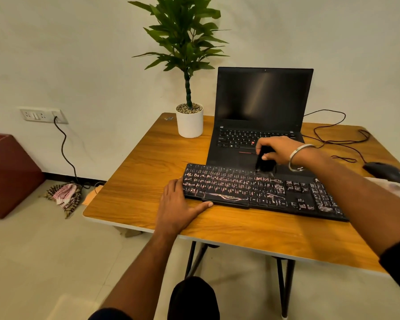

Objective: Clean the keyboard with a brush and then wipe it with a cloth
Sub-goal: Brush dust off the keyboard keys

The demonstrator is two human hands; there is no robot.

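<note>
brushing along the top rows, you run 2 risks: the keyboard [261, 192] sits with its far edge right against the open laptop [259, 125], so a long stroke could flick dust onto the laptop's own keys, and a hard push could skate the keyboard across the worktop [136, 195] if your bracing slackens. your right hand [275, 151] is closed around the dark brush [264, 161], its bristles down on the upper key rows right of centre; the brush is blurred, so you cannot judge how firmly it presses. your left hand [178, 202] lies flat and open at the keyboard's left end, thumb along the front edge, gripping nothing. the keyboard lies across the middle of the worktop, directly under your right hand. the mouse [386, 174] and its cable [337, 139] lie near your right forearm, which could snag them. a checked cloth [64, 195] lies on the floor, well apart.
</note>
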